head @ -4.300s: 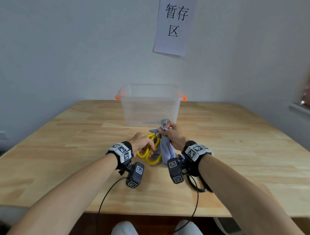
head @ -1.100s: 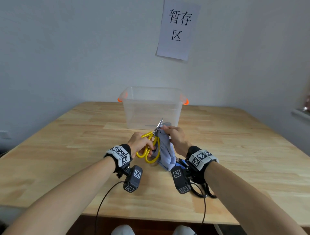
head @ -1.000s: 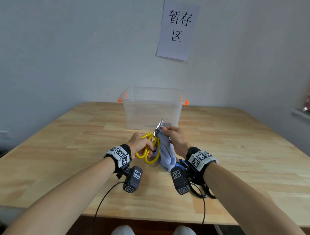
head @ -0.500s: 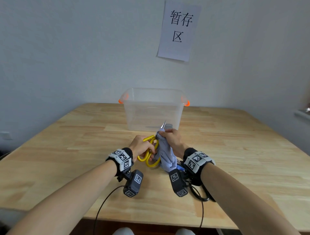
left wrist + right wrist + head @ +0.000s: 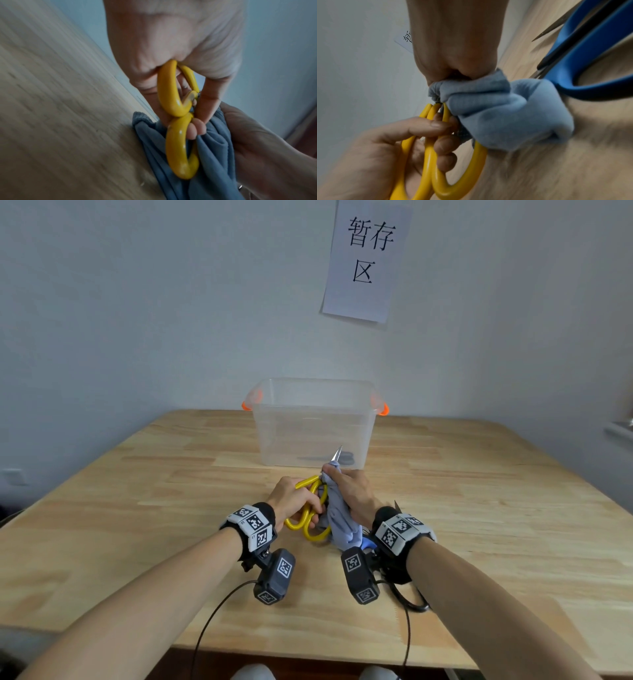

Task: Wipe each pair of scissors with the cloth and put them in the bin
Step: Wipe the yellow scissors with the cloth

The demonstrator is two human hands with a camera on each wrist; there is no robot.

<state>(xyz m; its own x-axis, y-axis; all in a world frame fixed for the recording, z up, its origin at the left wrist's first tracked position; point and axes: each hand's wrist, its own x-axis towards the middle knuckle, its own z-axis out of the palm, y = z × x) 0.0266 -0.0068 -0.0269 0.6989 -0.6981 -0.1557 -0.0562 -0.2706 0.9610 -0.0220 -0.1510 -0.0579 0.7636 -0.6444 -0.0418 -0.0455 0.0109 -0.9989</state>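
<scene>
1. my left hand (image 5: pixel 291 501) curls its fingers through the handles of the yellow scissors (image 5: pixel 306 518).
2. my right hand (image 5: pixel 349 491) squeezes the cloth (image 5: pixel 339 525) round the blades, tip poking out.
3. the bin (image 5: pixel 313 422) stands just beyond, at the table's (image 5: pixel 137 508) far side.
4. blue scissors (image 5: pixel 583 56) lie under my right wrist.

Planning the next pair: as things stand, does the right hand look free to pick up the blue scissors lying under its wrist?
Probably not yet. The right hand is clenched round the cloth on the yellow scissors; the blue scissors lie beneath and behind it.
</scene>
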